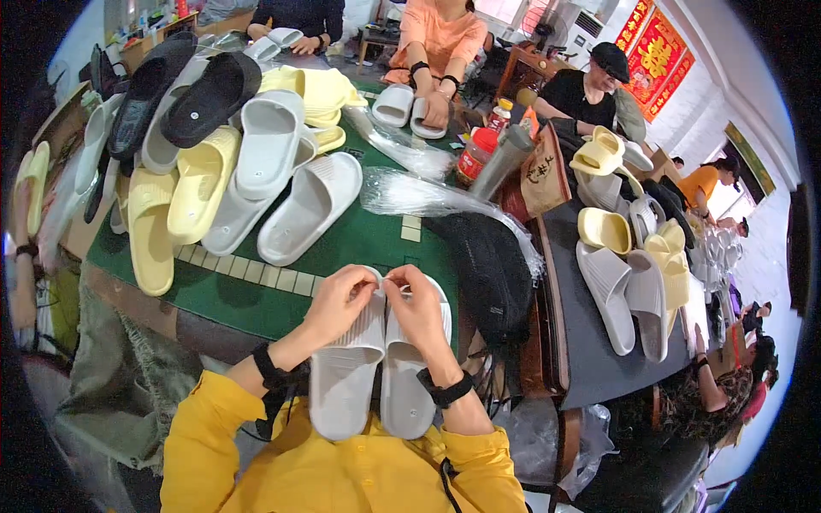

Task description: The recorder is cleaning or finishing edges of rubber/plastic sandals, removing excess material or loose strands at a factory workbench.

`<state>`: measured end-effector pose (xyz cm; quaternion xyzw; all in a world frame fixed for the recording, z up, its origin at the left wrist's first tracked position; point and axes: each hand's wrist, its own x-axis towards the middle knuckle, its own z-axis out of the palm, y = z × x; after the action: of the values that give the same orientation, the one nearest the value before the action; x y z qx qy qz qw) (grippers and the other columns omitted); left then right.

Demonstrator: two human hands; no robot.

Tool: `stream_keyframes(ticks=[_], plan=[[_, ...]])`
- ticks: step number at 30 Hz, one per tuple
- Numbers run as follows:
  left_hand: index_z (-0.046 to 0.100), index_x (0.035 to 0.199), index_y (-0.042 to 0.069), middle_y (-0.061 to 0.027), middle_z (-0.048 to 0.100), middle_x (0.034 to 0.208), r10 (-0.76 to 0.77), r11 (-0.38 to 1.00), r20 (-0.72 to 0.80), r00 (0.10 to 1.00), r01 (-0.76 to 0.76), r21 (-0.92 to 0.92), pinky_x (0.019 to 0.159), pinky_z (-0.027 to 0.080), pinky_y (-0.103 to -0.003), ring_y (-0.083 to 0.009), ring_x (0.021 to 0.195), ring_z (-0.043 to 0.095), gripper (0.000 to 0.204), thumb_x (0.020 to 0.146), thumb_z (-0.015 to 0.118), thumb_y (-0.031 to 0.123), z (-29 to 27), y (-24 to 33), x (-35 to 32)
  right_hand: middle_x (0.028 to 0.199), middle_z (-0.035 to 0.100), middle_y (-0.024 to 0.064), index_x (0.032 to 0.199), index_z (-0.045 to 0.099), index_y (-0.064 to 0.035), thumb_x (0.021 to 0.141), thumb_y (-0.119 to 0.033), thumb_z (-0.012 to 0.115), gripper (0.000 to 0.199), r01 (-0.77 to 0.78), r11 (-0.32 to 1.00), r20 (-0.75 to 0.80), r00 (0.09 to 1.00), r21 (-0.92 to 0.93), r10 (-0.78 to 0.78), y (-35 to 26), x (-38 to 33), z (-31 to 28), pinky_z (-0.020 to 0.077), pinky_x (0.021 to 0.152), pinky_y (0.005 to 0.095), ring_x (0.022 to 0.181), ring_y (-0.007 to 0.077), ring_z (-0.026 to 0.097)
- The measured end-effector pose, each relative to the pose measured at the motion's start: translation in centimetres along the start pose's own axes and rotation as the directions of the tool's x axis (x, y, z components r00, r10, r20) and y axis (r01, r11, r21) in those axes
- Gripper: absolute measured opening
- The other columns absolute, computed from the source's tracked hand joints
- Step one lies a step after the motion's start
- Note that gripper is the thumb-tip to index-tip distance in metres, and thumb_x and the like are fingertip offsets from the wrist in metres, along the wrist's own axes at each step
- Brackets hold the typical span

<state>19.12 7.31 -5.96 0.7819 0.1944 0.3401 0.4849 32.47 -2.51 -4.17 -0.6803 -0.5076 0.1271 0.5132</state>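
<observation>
1. Fingers point(363, 293) of the left hand point(335, 303) and the right hand point(417, 312) are bent in and nearly meet above the toe ends of two gray slippers point(344, 393). I cannot tell if they pinch something thin.
2. These slippers lie side by side, heels by the yellow shirt point(333, 479), toes over the edge of the green tabletop point(368, 244). Maybe they rest there so they keep still and both hands are free.
3. Past the toes lie clear plastic strips point(419, 198), likely put there to be easy to reach. Just to the right sits a black bag point(486, 278).
4. On the left, yellow slippers point(154, 235) and black slippers point(214, 98) overlap in a heap, perhaps to save room.
5. Across the tabletop, another person's hand point(437, 111) is at a slipper too.
</observation>
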Motion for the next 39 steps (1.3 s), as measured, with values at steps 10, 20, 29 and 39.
stream_keyframes(ticks=[10, 20, 29, 39], plan=[[0.063, 0.096, -0.003, -0.0124, 0.063, 0.091, 0.007, 0.998, 0.001, 1.0, -0.007, 0.059, 0.07, 0.05, -0.033, -0.0232, 0.079, 0.063, 0.011, 0.089, 0.06, 0.006, -0.1, 0.3, 0.0, 0.088, 0.065, 0.0132, 0.094, 0.062, 0.0006, 0.087, -0.008, 0.067, 0.012, 0.005, 1.0, 0.012, 1.0, -0.026, -0.005, -0.6, 0.0, -0.3, 0.0505, 0.074, 0.0358, 0.08, 0.0256, 0.064], [0.063, 0.093, -0.001, -0.013, 0.063, 0.09, 0.018, 0.996, 0.008, 1.0, -0.019, 0.086, 0.071, 0.05, -0.036, -0.0269, 0.08, 0.063, 0.01, 0.089, 0.059, 0.008, -0.1, 0.0, -0.1, 0.084, 0.066, 0.0122, 0.092, 0.063, 0.0003, 0.088, -0.008, 0.067, 0.01, -0.034, 0.999, -0.109, 0.993, 0.029, 0.037, -0.2, 0.1, -0.3, 0.0503, 0.073, 0.0342, 0.078, 0.0236, 0.064], [0.063, 0.096, -0.004, -0.0134, 0.064, 0.094, 0.046, 0.991, 0.024, 0.999, -0.048, 0.122, 0.073, 0.053, -0.033, -0.0239, 0.083, 0.066, 0.012, 0.091, 0.059, 0.006, 0.0, -0.1, 0.0, 0.086, 0.068, 0.0115, 0.095, 0.063, 0.001, 0.09, -0.008, 0.065, 0.01, -0.026, 0.999, -0.039, 0.999, 0.023, 0.027, -0.5, -0.1, -0.4, 0.0515, 0.076, 0.0322, 0.08, 0.0203, 0.066], [0.063, 0.095, -0.004, -0.0134, 0.064, 0.095, 0.035, 0.988, 0.049, 0.998, -0.042, 0.149, 0.073, 0.053, -0.032, -0.0239, 0.084, 0.066, 0.012, 0.092, 0.06, 0.007, -0.1, 0.0, 0.1, 0.086, 0.068, 0.0122, 0.098, 0.062, 0.0005, 0.092, -0.008, 0.064, 0.011, -0.025, 1.0, 0.055, 0.998, -0.002, 0.025, -0.1, -0.1, -0.3, 0.052, 0.076, 0.0322, 0.082, 0.02, 0.067]])
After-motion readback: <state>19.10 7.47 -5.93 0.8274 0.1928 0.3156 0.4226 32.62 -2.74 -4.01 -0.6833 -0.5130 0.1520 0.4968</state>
